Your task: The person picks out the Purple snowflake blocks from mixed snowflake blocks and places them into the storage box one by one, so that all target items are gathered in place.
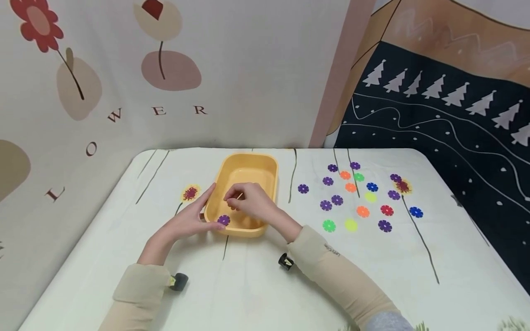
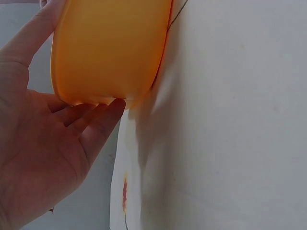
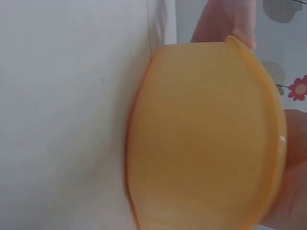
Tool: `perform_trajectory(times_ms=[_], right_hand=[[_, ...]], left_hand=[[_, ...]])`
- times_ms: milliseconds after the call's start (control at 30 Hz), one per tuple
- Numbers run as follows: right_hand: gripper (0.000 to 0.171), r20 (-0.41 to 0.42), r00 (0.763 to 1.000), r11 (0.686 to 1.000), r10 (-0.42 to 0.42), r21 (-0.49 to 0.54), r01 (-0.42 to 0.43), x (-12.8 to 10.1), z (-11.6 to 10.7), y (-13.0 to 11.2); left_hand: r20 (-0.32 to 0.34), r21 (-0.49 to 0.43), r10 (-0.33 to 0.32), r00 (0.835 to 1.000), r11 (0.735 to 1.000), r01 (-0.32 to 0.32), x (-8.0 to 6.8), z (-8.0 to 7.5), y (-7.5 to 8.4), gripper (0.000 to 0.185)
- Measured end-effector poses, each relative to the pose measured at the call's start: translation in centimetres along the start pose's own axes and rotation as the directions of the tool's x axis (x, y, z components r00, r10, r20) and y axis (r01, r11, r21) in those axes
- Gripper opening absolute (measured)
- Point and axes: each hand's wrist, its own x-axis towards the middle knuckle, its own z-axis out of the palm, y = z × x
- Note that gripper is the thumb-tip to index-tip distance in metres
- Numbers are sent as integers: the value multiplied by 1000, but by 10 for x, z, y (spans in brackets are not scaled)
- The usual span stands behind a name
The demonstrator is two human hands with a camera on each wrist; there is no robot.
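Observation:
A yellow rectangular basin point(image 1: 271, 179) stands on the table. The left hand point(image 1: 190, 218) rests against its near left corner, fingers fairly straight along the outer side and thumb at the near rim. In the left wrist view, that hand's fingertips point(image 2: 119, 104) press the basin wall point(image 2: 105, 52). A purple flower-shaped disc point(image 1: 223, 220) lies in the basin close to the left thumb. The right hand point(image 1: 252, 200) reaches over the basin with bent fingers, thumb and index close together. Whether anything sits between them is hidden. In the right wrist view the basin wall point(image 3: 201, 134) blocks that hand's fingertips.
Several loose flower-shaped discs lie on the table right of the basin, among them an orange disc point(image 1: 363, 211), a red disc point(image 1: 387, 210) and a green disc point(image 1: 329, 225). The white tablecloth point(image 1: 232, 294) has printed flowers and stems. A printed curtain point(image 1: 256, 82) hangs behind.

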Motion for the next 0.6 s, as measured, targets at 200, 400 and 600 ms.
perform_trajectory(times_ms=[200, 400, 600], right_hand=[[14, -5, 1000, 1000, -28, 3, 28, -10, -16, -3], [14, -24, 999, 1000, -21, 13, 21, -23, -36, 0], [15, -49, 997, 998, 52, 22, -51, -37, -60, 8]], left_hand=[[4, -6, -10, 1000, 1000, 10, 0, 0, 2, 116], [3, 1, -19, 1000, 1000, 19, 1, 1, 3, 117], [-1, -6, -33, 999, 999, 33, 1, 0, 2, 118]])
